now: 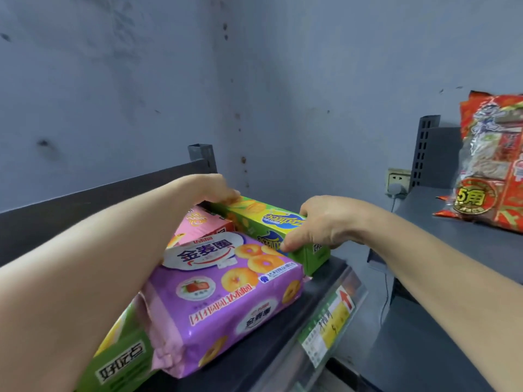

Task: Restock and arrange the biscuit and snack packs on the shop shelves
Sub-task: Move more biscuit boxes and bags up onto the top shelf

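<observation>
Hands (321,222) (both) at green box (270,220) ends

Dark shelf (322,284) has a green box (271,222) at its right edge, purple pack (226,301) beside it, pink box (198,224) further back.

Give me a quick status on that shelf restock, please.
Left hand holds far end of green box, right hand grips near end. Box lies on shelf. Purple biscuit pack close alongside it.
</observation>
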